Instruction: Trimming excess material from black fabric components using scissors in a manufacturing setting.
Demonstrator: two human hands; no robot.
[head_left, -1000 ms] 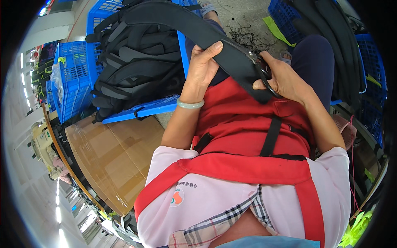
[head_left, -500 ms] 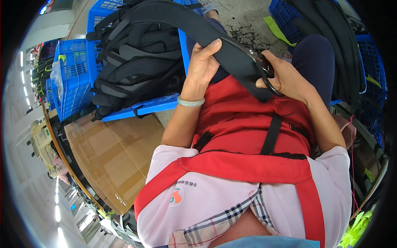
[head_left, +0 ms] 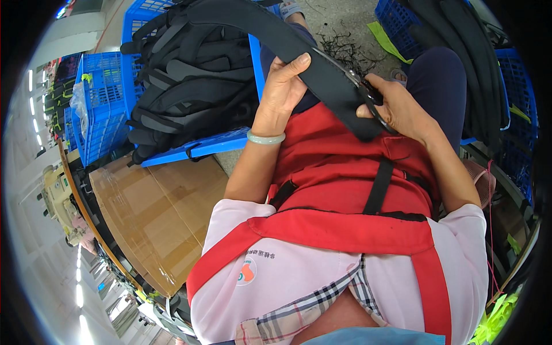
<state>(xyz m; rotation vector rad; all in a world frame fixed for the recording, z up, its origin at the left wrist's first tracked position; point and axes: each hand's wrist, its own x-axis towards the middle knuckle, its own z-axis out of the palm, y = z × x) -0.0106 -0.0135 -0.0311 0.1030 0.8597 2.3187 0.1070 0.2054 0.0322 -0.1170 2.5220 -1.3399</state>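
A long black padded strap point(head_left: 330, 89) runs from the far basket down over my lap. My left hand point(head_left: 282, 92) is closed on its near stretch, thumb on top and fingers underneath. In my right hand point(head_left: 402, 106) is a pair of scissors point(head_left: 353, 76) with dark handles, fingers wrapped round the grips. The blades point away to the upper left and lie along the strap's right edge. Whether they touch the fabric I cannot tell.
Left of my legs, a blue plastic basket point(head_left: 198, 152) is heaped with similar black straps; a cardboard box point(head_left: 164, 213) sits nearer. More dark straps point(head_left: 468, 75) hang over blue baskets on the right. Black thread scraps point(head_left: 348, 49) litter the floor between my feet.
The scissors' handles have come closer together in my right hand, and the blades have shifted slightly along the strap's edge. My left hand keeps its hold in nearly the same place.
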